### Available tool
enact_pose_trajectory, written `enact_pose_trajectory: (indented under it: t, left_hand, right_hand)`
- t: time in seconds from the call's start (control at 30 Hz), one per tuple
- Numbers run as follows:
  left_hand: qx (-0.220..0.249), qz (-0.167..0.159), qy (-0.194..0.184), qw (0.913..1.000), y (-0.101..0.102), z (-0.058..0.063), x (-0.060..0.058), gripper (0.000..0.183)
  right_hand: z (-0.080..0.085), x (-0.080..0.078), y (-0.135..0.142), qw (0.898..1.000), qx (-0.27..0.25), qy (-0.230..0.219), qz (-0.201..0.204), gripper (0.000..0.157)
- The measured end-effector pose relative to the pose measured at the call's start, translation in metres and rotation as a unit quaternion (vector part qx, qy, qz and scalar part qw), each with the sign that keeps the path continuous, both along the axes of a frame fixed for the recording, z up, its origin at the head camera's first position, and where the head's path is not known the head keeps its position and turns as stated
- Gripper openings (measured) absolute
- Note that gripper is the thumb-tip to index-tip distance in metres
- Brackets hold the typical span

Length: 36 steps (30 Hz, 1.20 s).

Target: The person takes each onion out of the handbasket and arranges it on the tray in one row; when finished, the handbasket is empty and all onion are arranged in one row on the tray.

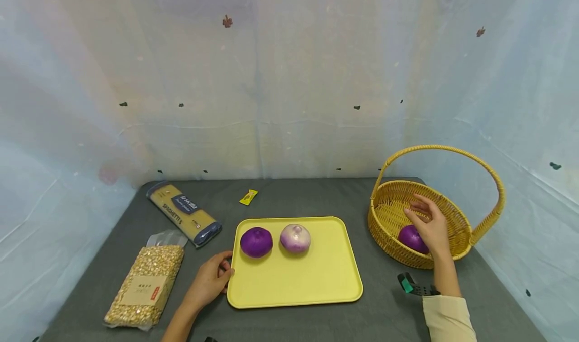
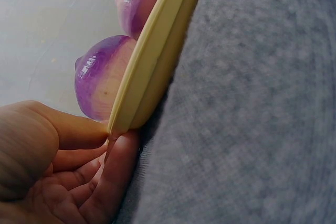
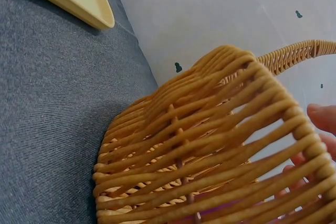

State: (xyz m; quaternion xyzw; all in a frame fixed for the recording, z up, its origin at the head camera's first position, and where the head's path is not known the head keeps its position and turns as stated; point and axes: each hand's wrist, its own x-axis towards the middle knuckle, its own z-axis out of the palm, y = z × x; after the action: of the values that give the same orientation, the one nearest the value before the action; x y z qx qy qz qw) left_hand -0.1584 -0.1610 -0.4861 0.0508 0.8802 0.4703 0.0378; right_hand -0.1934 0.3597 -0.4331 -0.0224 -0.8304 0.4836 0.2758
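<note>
A yellow tray [image 1: 303,276] lies on the dark cloth, and my left hand [image 1: 210,279] pinches its left rim between thumb and fingers. Side by side on the tray sit a deep purple onion [image 1: 256,242] and a paler purple-and-white onion [image 1: 295,239]. At the right, my right hand [image 1: 431,226] is inside the wicker basket [image 1: 384,231], over another purple onion [image 1: 412,239]. Its fingers are spread and loosely bent, with nothing visible between them. In the right wrist view the basket's weave [image 3: 210,145] hides most of that hand and of the onion.
Left of the tray lie a spaghetti packet [image 1: 183,214] and a clear bag of corn kernels [image 1: 145,286]. A small yellow wrapped candy [image 1: 248,197] is behind the tray. The basket's tall handle [image 1: 439,148] arches above the right hand. A pale curtain [image 1: 289,80] hangs behind the table.
</note>
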Motion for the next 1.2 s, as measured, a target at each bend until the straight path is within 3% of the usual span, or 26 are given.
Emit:
enact_pose_trajectory:
  t: [0.2,0.6,0.9,1.2]
  left_hand:
    - [0.004,0.0,-0.002,1.0,0.0,0.001,0.0004,0.04]
    - [0.001,0.0,-0.001,1.0,-0.0007,-0.0007,-0.0005,0.041]
    - [0.002,-0.002,0.003,1.0,-0.0005,-0.0005,0.0016,0.04]
    - [0.01,-0.002,0.002,0.9999,-0.0009,-0.0002,0.0005,0.041]
  right_hand:
    - [-0.0014,-0.0022,0.0015,1.0,0.0,-0.015,-0.011,0.048]
    - [0.0002,-0.0017,0.0033,0.994,0.027,-0.103,-0.009,0.061]
    - [0.001,0.0023,0.0051,0.979,0.044,-0.199,-0.005,0.066]
    - [0.0026,0.0005,0.0049,0.969,0.064,-0.238,0.022,0.064]
